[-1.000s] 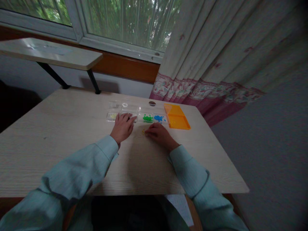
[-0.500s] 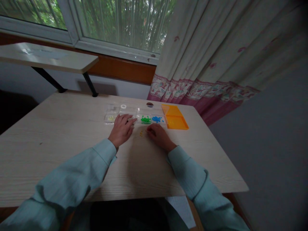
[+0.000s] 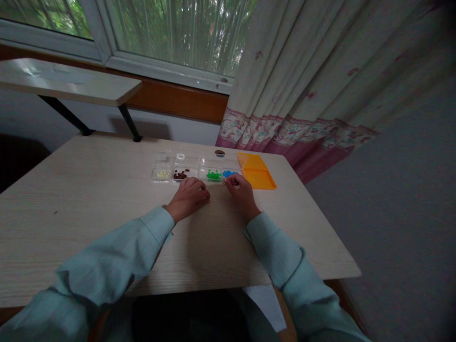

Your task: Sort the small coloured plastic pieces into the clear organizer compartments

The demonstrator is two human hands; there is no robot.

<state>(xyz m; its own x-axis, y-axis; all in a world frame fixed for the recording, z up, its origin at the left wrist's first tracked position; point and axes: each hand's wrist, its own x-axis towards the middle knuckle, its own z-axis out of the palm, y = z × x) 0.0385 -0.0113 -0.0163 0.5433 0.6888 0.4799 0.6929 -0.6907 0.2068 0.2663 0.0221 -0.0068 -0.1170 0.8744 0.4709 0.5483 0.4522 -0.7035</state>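
Note:
My left hand (image 3: 190,195) is low over the table, its fingers curled together at the tips. Whatever they may hold is hidden or too small to name. Fingers pinched, my right hand (image 3: 241,191) is just in front of the blue pieces (image 3: 230,174); I cannot make out anything in the pinch. Behind both hands stand clear plastic boxes with raised lids. One holds pale yellow pieces (image 3: 163,174), another dark brown pieces (image 3: 180,175), and another green pieces (image 3: 213,175). An orange box (image 3: 261,178), opened flat, is on the right.
The boxes rest on a pale wooden table (image 3: 107,204). A round hole (image 3: 220,153) is behind them. A raised shelf (image 3: 71,83) on black legs stands at the back left. A window and a floral curtain (image 3: 302,85) are beyond.
My left hand has moved from the boxes towards the table, uncovering the brown pieces. My right hand has moved up towards the blue pieces. The small yellow pieces on the table are no longer visible.

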